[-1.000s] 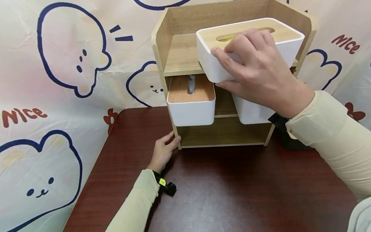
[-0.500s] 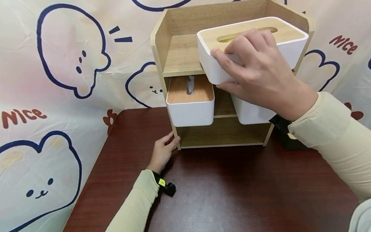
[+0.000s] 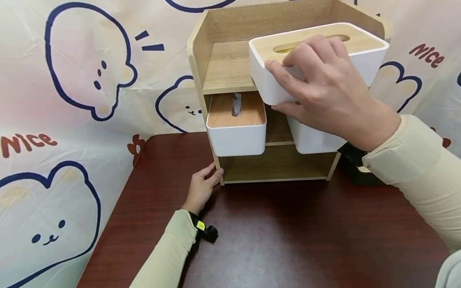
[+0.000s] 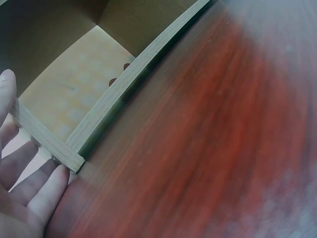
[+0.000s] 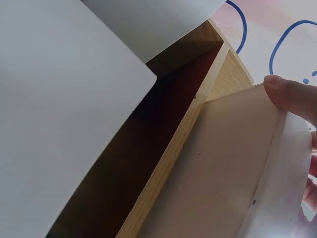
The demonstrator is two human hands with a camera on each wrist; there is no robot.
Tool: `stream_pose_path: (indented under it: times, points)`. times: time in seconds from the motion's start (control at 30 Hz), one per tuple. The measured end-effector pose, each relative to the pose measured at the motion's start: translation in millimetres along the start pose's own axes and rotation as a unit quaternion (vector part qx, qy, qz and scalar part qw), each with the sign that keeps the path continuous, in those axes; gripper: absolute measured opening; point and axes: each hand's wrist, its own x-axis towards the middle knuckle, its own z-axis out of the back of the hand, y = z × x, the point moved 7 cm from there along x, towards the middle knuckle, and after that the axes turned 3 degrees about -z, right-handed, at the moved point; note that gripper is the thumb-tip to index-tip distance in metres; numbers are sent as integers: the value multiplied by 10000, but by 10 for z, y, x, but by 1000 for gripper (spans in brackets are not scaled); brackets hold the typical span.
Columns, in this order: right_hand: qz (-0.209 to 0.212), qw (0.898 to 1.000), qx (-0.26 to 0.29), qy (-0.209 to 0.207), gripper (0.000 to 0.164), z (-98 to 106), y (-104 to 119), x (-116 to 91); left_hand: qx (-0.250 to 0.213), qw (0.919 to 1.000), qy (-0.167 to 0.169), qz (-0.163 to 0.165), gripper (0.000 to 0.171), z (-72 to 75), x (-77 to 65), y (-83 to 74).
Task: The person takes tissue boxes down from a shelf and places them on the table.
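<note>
In the head view my right hand (image 3: 330, 88) grips a long white tissue box (image 3: 266, 85) with a pale wooden lid and an oval slot. That box is tilted at the front of the wooden shelf's top tier. The right wrist view shows the thumb (image 5: 292, 96) on the box's lower edge, its underside (image 5: 223, 158) against the shelf edge. My left hand (image 3: 201, 189) holds the lower left side panel of the wooden shelf (image 3: 227, 66), thumb inside and fingers outside. A smaller tissue box (image 3: 237, 140) and another white box (image 3: 317, 140), partly hidden, jut from the middle tier.
The shelf stands on a dark red-brown table (image 3: 296, 241), against a printed cloth backdrop (image 3: 82, 149). A dark object (image 3: 365, 176) sits right of the shelf, mostly behind my right forearm. The bottom tier (image 3: 278, 166) lies beneath the two jutting boxes.
My right hand and the long tissue box have shifted slightly to the right along the top tier. My left hand stays on the shelf's side panel.
</note>
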Motion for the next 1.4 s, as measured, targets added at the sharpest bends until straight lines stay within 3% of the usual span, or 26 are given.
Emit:
stream_pose_path:
  times: [0.37, 1.23, 1.4]
  points:
    - [-60, 10000, -32, 53, 65, 53, 6, -4, -132, 9999, 43, -48, 57, -19, -10, -57]
    - [155, 9992, 35, -359, 64, 254, 103, -85, -132, 9999, 102, 26, 58, -16, 4, 2]
    - [177, 9995, -20, -271, 65, 278, 111, -109, -153, 9998, 94, 25, 60, -13, 1, 3]
